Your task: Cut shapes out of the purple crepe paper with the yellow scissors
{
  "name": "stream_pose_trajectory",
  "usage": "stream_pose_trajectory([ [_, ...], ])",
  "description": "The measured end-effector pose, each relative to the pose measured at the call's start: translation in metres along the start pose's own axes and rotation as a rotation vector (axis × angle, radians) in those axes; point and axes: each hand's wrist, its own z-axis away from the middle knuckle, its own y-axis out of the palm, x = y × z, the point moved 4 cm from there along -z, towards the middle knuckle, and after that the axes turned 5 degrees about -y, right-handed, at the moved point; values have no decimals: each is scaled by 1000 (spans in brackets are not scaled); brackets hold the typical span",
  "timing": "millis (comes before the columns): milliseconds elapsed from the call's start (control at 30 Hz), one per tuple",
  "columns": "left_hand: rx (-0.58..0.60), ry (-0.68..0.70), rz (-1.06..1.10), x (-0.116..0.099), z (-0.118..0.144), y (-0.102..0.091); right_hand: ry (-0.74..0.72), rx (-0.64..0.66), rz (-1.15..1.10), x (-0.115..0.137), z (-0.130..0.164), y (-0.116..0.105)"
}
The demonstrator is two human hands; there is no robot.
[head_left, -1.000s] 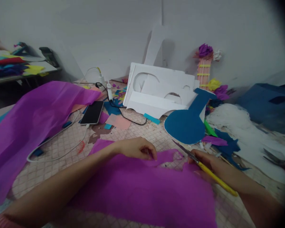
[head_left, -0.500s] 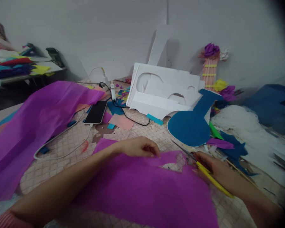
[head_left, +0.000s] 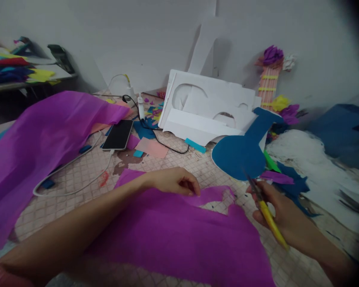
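Note:
A wide sheet of purple tissue paper (head_left: 173, 239) lies in front of me, with a ragged gap near its far right corner. At the sheet's far edge my left hand (head_left: 176, 181) pinches the paper between thumb and fingers, beside a strip partly separated by the gap. My right hand (head_left: 277, 205) is closed around yellow-handled scissors (head_left: 267, 217), held off the paper's right side. Their blades point away from me toward a blue flask-shaped cutout (head_left: 239, 157) with a white edge. The blade tips are blurred.
A phone (head_left: 118, 135) with a white cable lies at the left, near more purple paper (head_left: 48, 127). White cut board (head_left: 209, 107) leans on the wall. A pink paper-covered neck shape (head_left: 267, 87) stands behind. White stringy material (head_left: 302, 159) and blue scraps lie right.
My right hand has drawn the scissors rightward, away from the purple paper's gap, and turned them. My left hand keeps its pinch. The view has shifted slightly.

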Motion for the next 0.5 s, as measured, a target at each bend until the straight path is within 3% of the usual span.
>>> stream_pose_trajectory([
  [167,-5,-9,-7,1,-1,1,-70,223,204,16,11,8],
  [500,-3,16,-15,2,-2,5,-22,389,291,39,21,10],
])
